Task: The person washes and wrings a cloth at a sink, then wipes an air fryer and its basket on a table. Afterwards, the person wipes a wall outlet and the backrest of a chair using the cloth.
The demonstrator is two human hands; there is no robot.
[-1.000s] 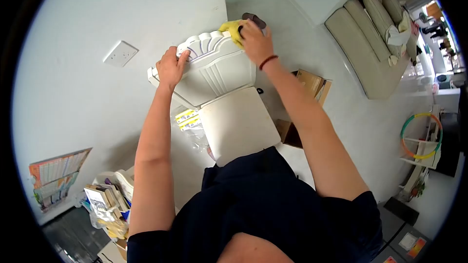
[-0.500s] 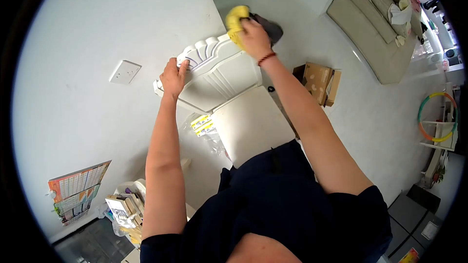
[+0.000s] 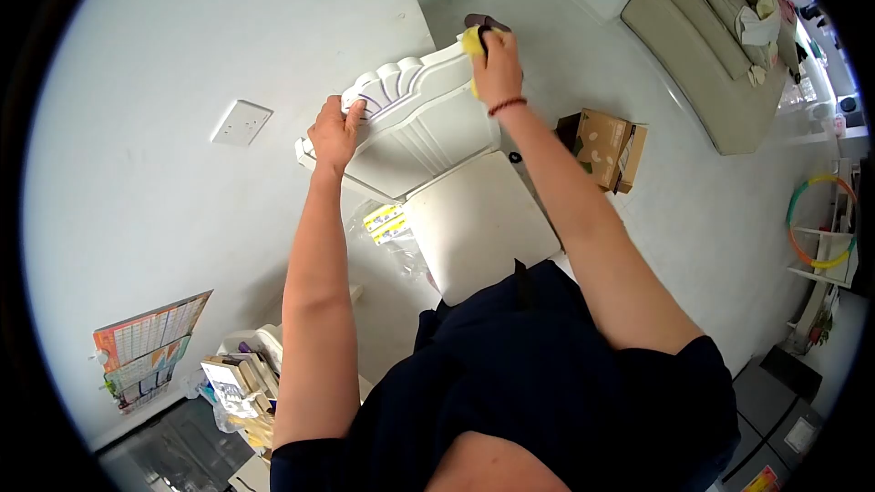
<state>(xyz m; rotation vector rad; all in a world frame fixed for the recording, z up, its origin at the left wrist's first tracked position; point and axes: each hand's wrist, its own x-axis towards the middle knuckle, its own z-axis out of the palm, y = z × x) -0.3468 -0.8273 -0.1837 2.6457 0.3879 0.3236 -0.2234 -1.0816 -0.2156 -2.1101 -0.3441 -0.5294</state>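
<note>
A white chair's carved backrest (image 3: 428, 114) rises ahead of me, scalloped along its top with purple lines in the grooves. My left hand (image 3: 335, 132) is closed around the top rail, left of the scallops. At the right end of that rail, my right hand (image 3: 499, 71) grips a yellow cloth (image 3: 471, 40) and presses it against the corner. Most of the cloth is hidden by the fingers. A dark brown piece (image 3: 488, 21) shows just beyond them; whether it belongs to the cloth I cannot tell. The chair's pale seat (image 3: 478, 219) lies between the backrest and my body.
A wall with a socket plate (image 3: 241, 123) stands on the left. An open cardboard box (image 3: 603, 148) sits on the floor to the right, with a beige sofa (image 3: 702, 64) farther off. Yellow-and-white packs in clear plastic (image 3: 387, 223) lie beside the seat.
My right hand has moved slightly right and has closed in around the cloth at the backrest's corner. Less yellow shows now. My left hand keeps its hold on the rail.
</note>
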